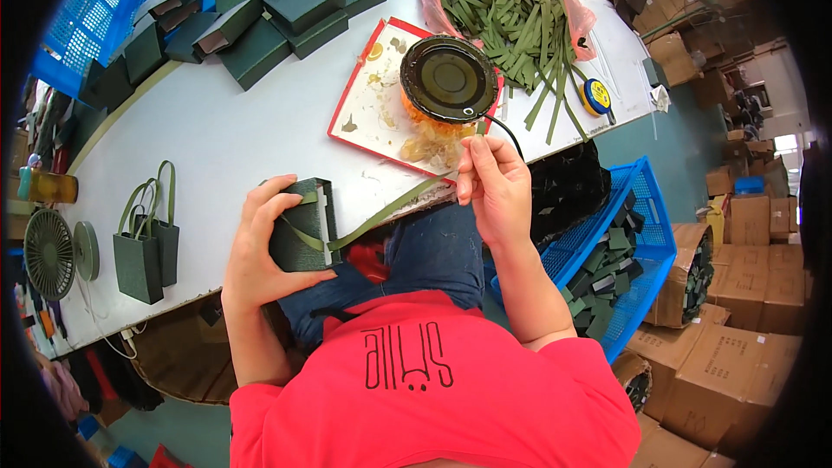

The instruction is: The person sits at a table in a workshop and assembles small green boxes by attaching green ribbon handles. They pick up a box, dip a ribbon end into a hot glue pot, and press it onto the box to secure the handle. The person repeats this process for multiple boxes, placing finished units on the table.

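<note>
Ribbon strip [394, 205] pinched by right hand [494, 186] at glue pot [449, 80] — dip lightly; left hand [264, 247] grips the green bag [303, 225] firmly.

White table [225, 139] — tray [364, 113], green bags [143, 247].

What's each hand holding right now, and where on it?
Left hand grips the green bag by its side. Right hand pinches the far end of the ribbon at its fingertips.

A small dark green paper gift bag [299, 225] lies flat at the white table's near edge. A long olive-green ribbon strip [394, 205] runs taut from it up to the right.
</note>
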### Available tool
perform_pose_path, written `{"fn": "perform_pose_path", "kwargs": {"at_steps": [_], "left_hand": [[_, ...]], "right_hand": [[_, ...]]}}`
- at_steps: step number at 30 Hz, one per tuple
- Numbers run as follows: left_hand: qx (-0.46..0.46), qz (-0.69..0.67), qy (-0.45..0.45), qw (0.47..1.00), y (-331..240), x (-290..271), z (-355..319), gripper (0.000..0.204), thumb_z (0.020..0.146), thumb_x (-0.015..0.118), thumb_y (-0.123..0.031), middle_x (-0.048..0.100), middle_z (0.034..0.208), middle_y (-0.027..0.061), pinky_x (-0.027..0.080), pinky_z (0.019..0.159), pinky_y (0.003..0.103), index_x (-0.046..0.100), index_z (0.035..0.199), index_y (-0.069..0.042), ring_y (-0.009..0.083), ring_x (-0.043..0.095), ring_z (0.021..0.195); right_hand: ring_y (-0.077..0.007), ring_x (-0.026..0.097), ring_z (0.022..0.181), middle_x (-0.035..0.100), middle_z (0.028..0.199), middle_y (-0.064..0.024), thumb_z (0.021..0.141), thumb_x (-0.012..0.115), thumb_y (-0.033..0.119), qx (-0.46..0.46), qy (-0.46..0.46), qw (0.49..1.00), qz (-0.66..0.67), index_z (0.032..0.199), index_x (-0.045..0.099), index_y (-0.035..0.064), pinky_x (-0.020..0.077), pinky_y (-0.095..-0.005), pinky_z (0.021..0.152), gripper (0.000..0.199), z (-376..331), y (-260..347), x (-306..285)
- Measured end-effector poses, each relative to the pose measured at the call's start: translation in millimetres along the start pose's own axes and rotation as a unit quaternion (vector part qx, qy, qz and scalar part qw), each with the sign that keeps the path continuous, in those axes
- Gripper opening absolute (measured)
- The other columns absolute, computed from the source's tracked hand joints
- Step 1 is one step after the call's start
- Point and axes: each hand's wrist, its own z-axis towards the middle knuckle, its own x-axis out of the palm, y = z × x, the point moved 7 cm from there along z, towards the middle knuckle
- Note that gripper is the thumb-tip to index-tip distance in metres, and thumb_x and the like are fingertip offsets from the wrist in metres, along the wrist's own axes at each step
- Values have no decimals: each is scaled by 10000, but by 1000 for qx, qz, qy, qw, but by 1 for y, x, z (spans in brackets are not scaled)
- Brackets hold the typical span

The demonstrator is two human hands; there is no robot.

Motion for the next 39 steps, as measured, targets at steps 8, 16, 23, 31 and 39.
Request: {"fn": "perform_pose_path", "kwargs": {"at_steps": [8,16,23,31,39], "left_hand": [[23,9,33,999,-10,14,11,938,437,969,-226,514,1402,216,443,1032,462,535,1249,-52,394,514,1266],[24,11,37,999,-10,14,11,936,436,968,-235,515,1403,211,441,1038,465,536,1246,-56,394,513,1267],[22,18,38,999,-10,13,12,936,434,965,-230,521,1396,211,444,1032,467,535,1246,-50,397,516,1260],[26,-5,24,999,-12,9,15,883,485,964,-257,537,1366,180,430,1026,468,564,1244,-49,389,520,1216],[73,-88,63,991,-29,11,23,865,521,957,-255,525,1391,163,437,1027,449,553,1263,-68,374,522,1220]], "right_hand": [[-46,465,469,579,703,6,1019,616,242,2,-14,996,-85,974,632,9,352,-207,418,237,19,-3,-3],[-36,419,434,561,654,16,1005,641,251,25,-34,997,-69,904,631,14,306,-199,389,258,25,-9,-8],[-38,396,429,554,641,14,985,649,209,70,-45,995,-63,877,627,21,293,-199,390,217,27,-9,-12],[-34,404,457,544,646,11,992,624,173,25,-31,997,-65,864,620,21,297,-196,424,199,1,2,2],[-10,534,686,621,776,42,979,656,192,194,201,944,-177,914,656,25,408,-183,586,179,-35,-17,58]]}}
